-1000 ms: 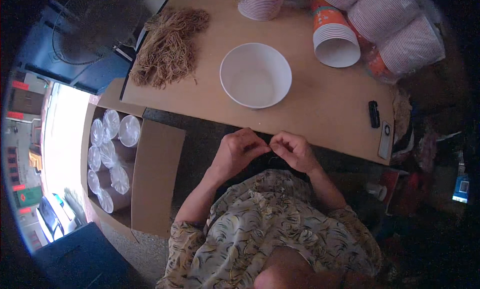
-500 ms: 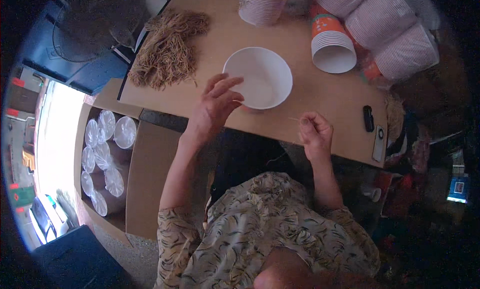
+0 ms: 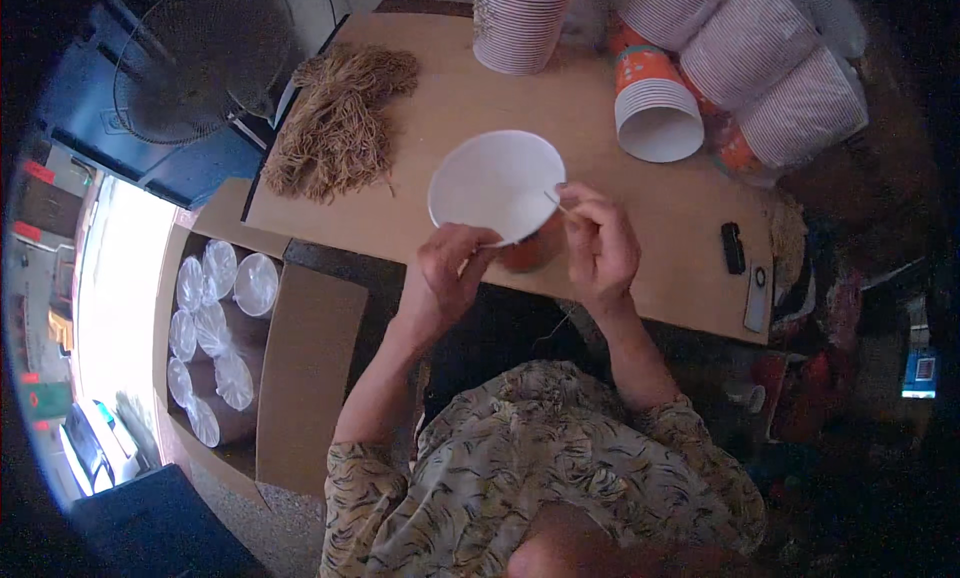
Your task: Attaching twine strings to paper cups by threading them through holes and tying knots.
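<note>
A: Where is the cup [image 3: 497, 186] right now?

B: Lifted off the table [image 3: 660, 208], tilted so its white inside faces the camera. It sits between both hands, just above the table's near edge.

A: How is it held?

B: The left hand [image 3: 447, 276] grips the lower rim, fingers curled and pressed together on the paper wall. The right hand [image 3: 600, 240] pinches a thin string [image 3: 553, 200] against the cup's right rim, thumb and forefinger closed on it.

A: How do you think it handles?

B: Light, I'd say, a thin paper cup with an orange outside. The wall looks soft enough to dent under a hard squeeze, while the rolled rim is likely the stiffest part. So the rim or the base is the place to hold, with a gentle grip.

A: And the string?

B: Limp and very fine, easy to drop. It needs a fingertip pinch close to its end. Its exact path over the cup is too small to tell.

A: Anything else nearby?

B: A loose bundle [image 3: 340, 128] of tan strings lies at the table's far left, well apart from the hands. Stacks [image 3: 700, 78] of the same cups lie on their sides at the far right.
</note>
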Tool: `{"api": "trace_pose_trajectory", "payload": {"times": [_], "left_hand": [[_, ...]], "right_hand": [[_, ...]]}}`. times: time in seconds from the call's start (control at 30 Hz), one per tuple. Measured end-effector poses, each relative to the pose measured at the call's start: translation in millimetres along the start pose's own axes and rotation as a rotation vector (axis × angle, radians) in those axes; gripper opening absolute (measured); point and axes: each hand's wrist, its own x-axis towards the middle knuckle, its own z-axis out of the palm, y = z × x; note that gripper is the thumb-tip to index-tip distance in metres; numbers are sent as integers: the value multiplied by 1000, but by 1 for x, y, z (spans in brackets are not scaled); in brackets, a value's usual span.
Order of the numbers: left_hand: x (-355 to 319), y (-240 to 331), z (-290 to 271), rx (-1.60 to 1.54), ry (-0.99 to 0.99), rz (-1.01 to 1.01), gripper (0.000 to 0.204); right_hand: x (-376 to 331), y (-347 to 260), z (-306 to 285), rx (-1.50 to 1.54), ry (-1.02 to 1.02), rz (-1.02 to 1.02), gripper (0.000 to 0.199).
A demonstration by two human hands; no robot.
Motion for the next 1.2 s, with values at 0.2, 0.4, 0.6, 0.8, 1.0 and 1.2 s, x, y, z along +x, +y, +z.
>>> {"api": "trace_pose_trajectory", "payload": {"times": [0.2, 0.4, 0.6, 0.8, 1.0, 1.2], "left_hand": [[-23, 2, -8, -286, -175, -200, 12], [-6, -58, -16, -608, -87, -464, 47], [-2, -104, 18, -889, -378, -477, 46], [3, -100, 33, -910, -317, -592, 39], [12, -106, 38, -779, -311, -493, 32], [21, -95, 40, -594, -272, -486, 27]], "right_hand": [[3, 14, -3, -2, -135, -173, 13], [-8, 1, -6, 50, -227, -279, 23], [-13, -3, -4, 42, -264, -316, 22], [-19, -3, -2, 68, -182, -266, 25], [-11, -9, 7, 81, -179, -332, 18], [-14, -9, 7, 72, -205, -316, 19]]}}
